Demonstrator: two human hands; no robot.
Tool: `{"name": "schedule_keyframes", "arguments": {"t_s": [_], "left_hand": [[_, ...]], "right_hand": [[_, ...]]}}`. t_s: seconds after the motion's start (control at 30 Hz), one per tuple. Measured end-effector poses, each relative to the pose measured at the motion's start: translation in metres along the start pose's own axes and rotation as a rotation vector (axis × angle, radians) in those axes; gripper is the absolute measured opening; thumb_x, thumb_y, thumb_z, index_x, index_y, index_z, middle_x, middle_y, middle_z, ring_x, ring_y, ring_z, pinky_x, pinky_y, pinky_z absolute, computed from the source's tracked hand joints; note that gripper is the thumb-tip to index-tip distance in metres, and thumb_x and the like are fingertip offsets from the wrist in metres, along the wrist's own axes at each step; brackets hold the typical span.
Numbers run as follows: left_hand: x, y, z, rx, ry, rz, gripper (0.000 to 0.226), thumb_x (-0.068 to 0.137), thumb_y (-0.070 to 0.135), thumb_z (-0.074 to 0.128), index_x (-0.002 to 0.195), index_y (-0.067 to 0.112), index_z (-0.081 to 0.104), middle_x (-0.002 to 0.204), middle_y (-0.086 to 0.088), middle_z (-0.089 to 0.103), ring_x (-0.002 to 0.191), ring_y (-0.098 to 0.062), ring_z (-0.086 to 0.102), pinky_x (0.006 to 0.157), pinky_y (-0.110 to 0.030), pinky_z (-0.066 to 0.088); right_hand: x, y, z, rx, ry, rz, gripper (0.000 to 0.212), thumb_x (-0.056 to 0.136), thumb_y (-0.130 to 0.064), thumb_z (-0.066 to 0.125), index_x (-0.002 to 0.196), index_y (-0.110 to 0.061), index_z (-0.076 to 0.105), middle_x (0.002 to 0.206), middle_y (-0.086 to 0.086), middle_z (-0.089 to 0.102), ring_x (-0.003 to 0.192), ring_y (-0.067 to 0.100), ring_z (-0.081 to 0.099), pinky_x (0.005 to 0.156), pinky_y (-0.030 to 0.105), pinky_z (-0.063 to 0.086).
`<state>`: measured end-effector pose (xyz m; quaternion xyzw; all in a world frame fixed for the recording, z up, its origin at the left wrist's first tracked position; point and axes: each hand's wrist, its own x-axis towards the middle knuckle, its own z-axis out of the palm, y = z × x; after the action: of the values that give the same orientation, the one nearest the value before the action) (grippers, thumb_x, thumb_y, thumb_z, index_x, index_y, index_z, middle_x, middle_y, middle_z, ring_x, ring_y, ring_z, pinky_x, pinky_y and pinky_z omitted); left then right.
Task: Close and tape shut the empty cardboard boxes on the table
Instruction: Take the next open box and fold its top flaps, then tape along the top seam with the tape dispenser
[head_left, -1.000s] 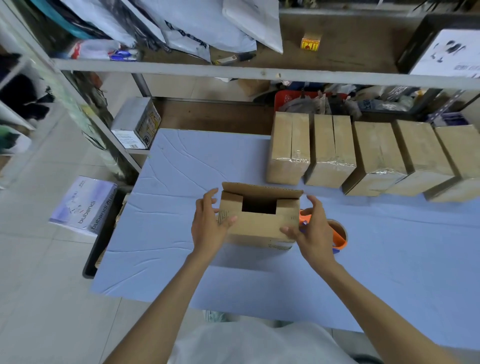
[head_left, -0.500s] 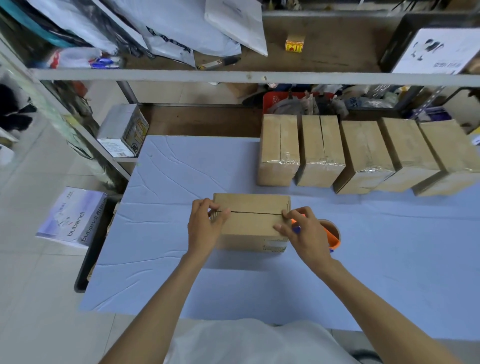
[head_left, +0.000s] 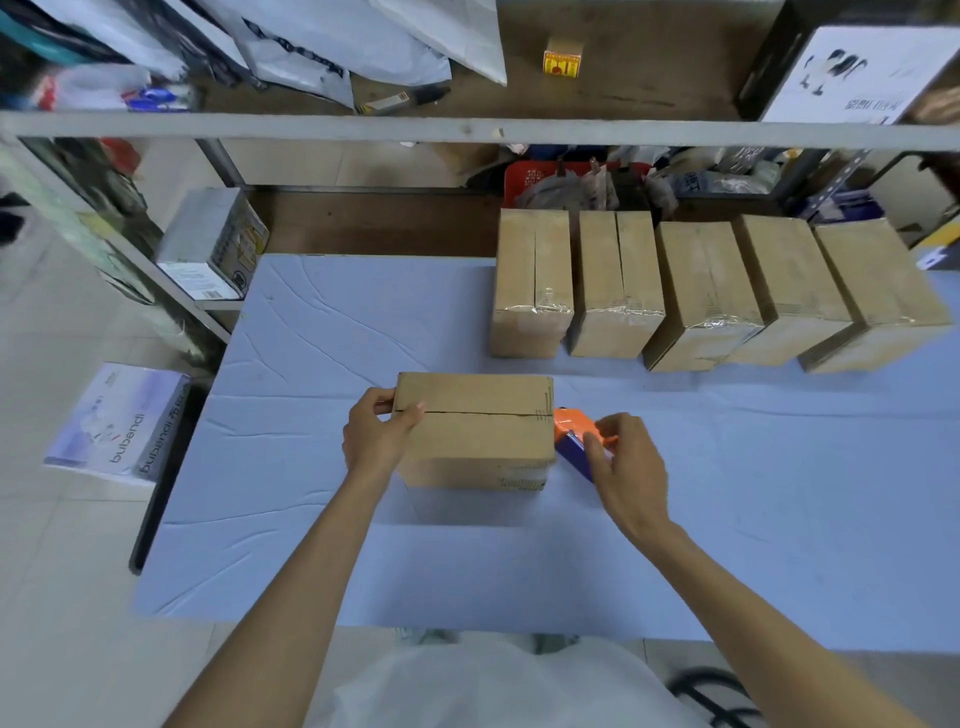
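A brown cardboard box (head_left: 475, 431) stands in the middle of the blue table (head_left: 311, 343) with its top flaps folded down and a bare seam across the top. My left hand (head_left: 376, 434) grips the box's left end, thumb on the top flap and fingers round the corner. My right hand (head_left: 626, 462) is just right of the box, fingers curled onto the orange and blue tape dispenser (head_left: 576, 439), which lies against the box's right side and is partly hidden by the hand.
Several taped cardboard boxes (head_left: 532, 283) stand in a row along the far right of the table. A metal shelf (head_left: 467, 127) with bags hangs over the back. A printed carton (head_left: 215, 244) sits on a lower shelf at left, another (head_left: 117, 418) on the floor.
The box's flaps went from open to folded flat. My right hand left the box's right end and moved right onto the tape dispenser. My left hand stayed at the left end.
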<state>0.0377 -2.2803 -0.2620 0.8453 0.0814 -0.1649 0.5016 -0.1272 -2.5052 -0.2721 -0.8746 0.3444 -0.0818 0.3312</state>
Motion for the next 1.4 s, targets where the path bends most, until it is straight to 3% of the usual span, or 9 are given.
{"name": "schedule_keyframes", "arguments": {"t_s": [0.23,0.47,0.63,0.73,0.83,1.0,1.2,1.3,1.4], "left_hand": [[0.001,-0.004,0.0,-0.107,-0.022,-0.046,0.03,0.076,0.029,0.081,0.1,0.021,0.065,0.102,0.002,0.067,0.099,-0.018,0.065,0.082,-0.036,0.052],[-0.003,0.0,-0.008,-0.109,-0.067,-0.085,0.029,0.074,0.023,0.083,0.094,0.024,0.063,0.1,-0.003,0.069,0.09,-0.017,0.067,0.071,-0.03,0.051],[-0.008,0.004,-0.009,-0.057,-0.1,-0.077,0.031,0.071,0.028,0.085,0.091,0.022,0.063,0.094,0.002,0.07,0.09,-0.018,0.067,0.076,-0.038,0.055],[-0.019,0.012,0.009,-0.009,-0.15,-0.062,0.032,0.069,0.03,0.086,0.09,0.021,0.064,0.09,0.004,0.069,0.086,-0.016,0.068,0.083,-0.041,0.054],[-0.032,0.02,0.033,0.054,-0.182,-0.012,0.033,0.071,0.033,0.084,0.092,0.018,0.064,0.086,0.009,0.066,0.077,-0.006,0.064,0.077,-0.03,0.05],[-0.044,0.026,0.054,0.103,-0.2,-0.016,0.032,0.072,0.034,0.081,0.092,0.018,0.06,0.089,0.004,0.067,0.085,-0.018,0.067,0.077,-0.031,0.047],[-0.043,0.026,0.054,0.071,-0.233,0.01,0.034,0.073,0.039,0.081,0.093,0.02,0.062,0.089,0.007,0.066,0.087,-0.017,0.063,0.067,-0.026,0.045],[-0.038,0.027,0.051,0.06,-0.309,-0.024,0.032,0.075,0.036,0.08,0.095,0.021,0.061,0.094,0.002,0.067,0.09,-0.018,0.064,0.073,-0.029,0.048],[-0.033,0.033,0.044,0.039,-0.196,0.031,0.02,0.084,0.029,0.072,0.098,0.019,0.062,0.102,0.002,0.064,0.094,-0.015,0.061,0.075,-0.023,0.045]], "right_hand": [[0.006,0.027,0.019,-0.279,-0.29,0.122,0.062,0.082,-0.021,0.072,0.131,-0.004,0.04,0.13,0.013,0.048,0.115,0.03,0.05,0.079,0.039,0.049],[0.031,0.016,0.014,-0.314,-0.238,0.173,0.027,0.084,-0.016,0.066,0.108,-0.007,0.056,0.105,0.01,0.061,0.093,0.031,0.059,0.067,0.034,0.042],[0.053,0.008,-0.029,-0.154,-0.215,0.206,0.021,0.085,-0.015,0.064,0.101,-0.003,0.056,0.095,0.014,0.065,0.081,0.031,0.057,0.063,0.034,0.043],[0.059,-0.011,-0.069,0.068,-0.206,0.132,0.015,0.091,-0.012,0.059,0.101,-0.002,0.055,0.096,0.017,0.064,0.083,0.031,0.058,0.064,0.034,0.042],[0.051,-0.039,-0.104,0.257,-0.178,0.054,0.017,0.09,-0.019,0.063,0.101,-0.009,0.055,0.093,0.011,0.066,0.081,0.025,0.062,0.069,0.037,0.049],[0.03,-0.07,-0.11,0.026,-0.206,-0.117,0.039,0.065,-0.033,0.083,0.086,-0.018,0.054,0.069,0.0,0.062,0.056,0.018,0.059,0.048,0.025,0.047],[0.025,-0.069,-0.08,-0.096,-0.34,-0.339,0.051,0.06,-0.042,0.072,0.103,-0.024,0.051,0.088,-0.007,0.064,0.075,0.015,0.059,0.064,0.033,0.051],[0.029,-0.065,-0.074,-0.125,-0.34,-0.44,0.052,0.061,-0.047,0.07,0.106,-0.027,0.053,0.094,-0.01,0.065,0.08,0.012,0.06,0.068,0.031,0.053],[0.032,-0.065,-0.072,-0.122,-0.326,-0.483,0.056,0.06,-0.05,0.071,0.109,-0.027,0.054,0.097,-0.011,0.065,0.084,0.011,0.06,0.068,0.026,0.051]]}}
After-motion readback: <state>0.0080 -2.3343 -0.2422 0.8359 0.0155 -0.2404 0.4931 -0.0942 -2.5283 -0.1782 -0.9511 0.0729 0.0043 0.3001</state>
